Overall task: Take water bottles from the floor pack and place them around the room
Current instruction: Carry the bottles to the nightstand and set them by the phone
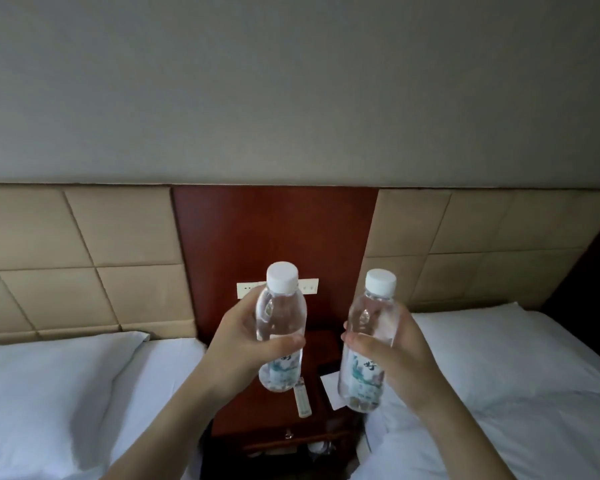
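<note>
The left hand [253, 344] is wrapped around the middle of one water bottle [280, 327], thumb across the front just above the label, and the right hand [388, 351] grips a second bottle [366, 341] the same way; both bottles stand nearly upright in the air, caps at twelve o'clock, side by side but apart. Below and between them, at six o'clock from the bottles, sits a dark red-brown nightstand [281, 417], the likely landing spot. To set them down well, each bottle should probably come straight down onto bare wood, base flat, clear of the pale remote control [302, 400] and the white card [331, 389] lying on the top, and be released only once it stands steady. The bottles are clear, smooth plastic with white ribbed caps and printed paper-like labels; thin walls may dent under a hard squeeze. At nine and three o'clock lie two beds, their white sheets [499, 375] soft and creased, with a plump pillow [49, 375] on the left. Behind rises a padded tan headboard [84, 237] stitched in squares, flanking a glossy wooden panel [274, 230] with a cream socket plate [250, 289].
</note>
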Demonstrator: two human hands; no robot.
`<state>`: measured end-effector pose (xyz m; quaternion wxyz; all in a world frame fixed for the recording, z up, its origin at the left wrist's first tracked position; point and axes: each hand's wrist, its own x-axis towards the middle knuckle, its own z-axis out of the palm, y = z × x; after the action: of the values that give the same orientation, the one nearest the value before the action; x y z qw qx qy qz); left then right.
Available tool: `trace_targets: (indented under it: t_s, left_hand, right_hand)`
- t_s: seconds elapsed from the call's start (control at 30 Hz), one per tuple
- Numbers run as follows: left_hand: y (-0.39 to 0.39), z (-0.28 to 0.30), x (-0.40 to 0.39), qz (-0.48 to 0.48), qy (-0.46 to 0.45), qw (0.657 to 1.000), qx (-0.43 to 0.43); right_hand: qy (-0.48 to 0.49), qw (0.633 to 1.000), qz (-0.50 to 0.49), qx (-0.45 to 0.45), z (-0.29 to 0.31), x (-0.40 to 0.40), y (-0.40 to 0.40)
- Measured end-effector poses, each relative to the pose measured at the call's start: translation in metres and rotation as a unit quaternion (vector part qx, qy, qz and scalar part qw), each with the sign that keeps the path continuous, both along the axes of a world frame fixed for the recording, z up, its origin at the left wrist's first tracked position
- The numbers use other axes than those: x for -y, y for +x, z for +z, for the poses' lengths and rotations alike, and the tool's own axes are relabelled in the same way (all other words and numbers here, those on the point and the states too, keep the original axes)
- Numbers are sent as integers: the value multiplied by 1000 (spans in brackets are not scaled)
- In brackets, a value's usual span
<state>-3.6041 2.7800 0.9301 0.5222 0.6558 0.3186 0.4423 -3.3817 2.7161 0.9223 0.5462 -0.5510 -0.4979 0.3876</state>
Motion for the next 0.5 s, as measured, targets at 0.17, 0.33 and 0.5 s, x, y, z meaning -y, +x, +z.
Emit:
trace_targets:
  t_s: [0.17,0.33,0.5]
  left_hand:
    - [23,-31,-85,-14,-33,998,-44]
    - [48,-80,-167,16,-86,994,-68]
    - [76,-145,-239,92,-118,981,-120]
  right_hand:
    - [-33,999,-7,30,-31,-78,23]
    - [-67,998,4,16,-92,-165,56]
    - [-118,992,33,-1,-166,-259,89]
